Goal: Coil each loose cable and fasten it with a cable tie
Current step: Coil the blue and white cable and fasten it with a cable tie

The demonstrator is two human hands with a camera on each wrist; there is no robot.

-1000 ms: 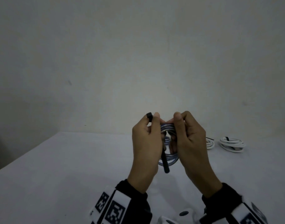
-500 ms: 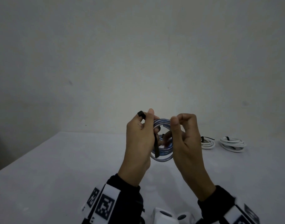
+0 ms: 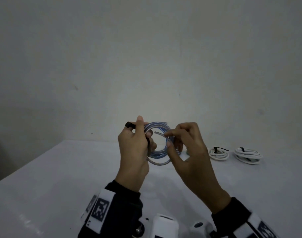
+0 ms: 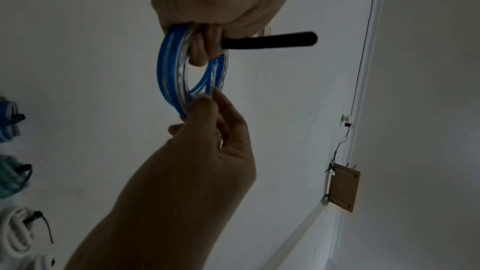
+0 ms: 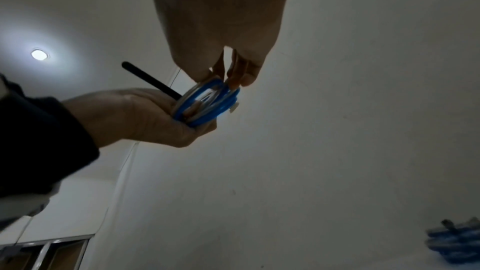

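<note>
- Now, left hand (image 3: 133, 148) is gripping the blue cable coil (image 3: 159, 154) plus a black cable tie (image 3: 129, 124), held up above the table (image 3: 61, 177).
- Right hand (image 3: 186, 148) is pinching the coil's right side, tucking the loose end (image 3: 158, 133); I'd keep loops stacked before wrapping.
- Far right, two white coils (image 3: 218, 153) are lying tied already.

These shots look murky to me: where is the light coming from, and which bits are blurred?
Right wrist view: one ceiling lamp glares, and the tied blue coil at the corner is smeared. Left wrist view: edge bundles are soft. Head view: dim and even, with the held blue cable fairly sharp.
</note>
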